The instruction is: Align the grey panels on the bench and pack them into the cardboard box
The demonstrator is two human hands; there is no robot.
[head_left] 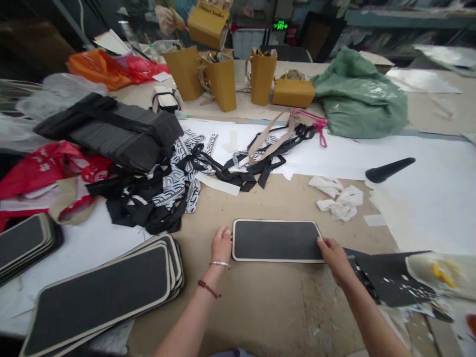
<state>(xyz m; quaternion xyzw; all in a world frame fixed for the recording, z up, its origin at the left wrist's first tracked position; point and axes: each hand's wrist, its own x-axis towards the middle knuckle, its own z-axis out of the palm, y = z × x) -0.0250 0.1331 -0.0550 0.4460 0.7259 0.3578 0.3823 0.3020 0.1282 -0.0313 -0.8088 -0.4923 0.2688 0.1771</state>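
Note:
Between my two hands is a flat black rectangular panel [277, 241] with rounded corners and a cream edge. My left hand [221, 244], with a silver bangle and a red cord on the wrist, closes on its left end. On the right end, my right hand [332, 252] pinches the edge between thumb and fingers. The panel is level, at or just above the brown tabletop [260, 302]; the gap, if any, is hard to judge. To the left lies a stack of similar cream-edged black panels [107, 292].
More panels [26, 240] lie far left, near a strapped grey bundle [119, 126] and black and patterned fabric strips [159, 193]. A black tool [390, 169] and crumpled white scraps [340, 198] are at right. Behind stand mustard bags [219, 82], a green sack [366, 99] and another person's hand [165, 20].

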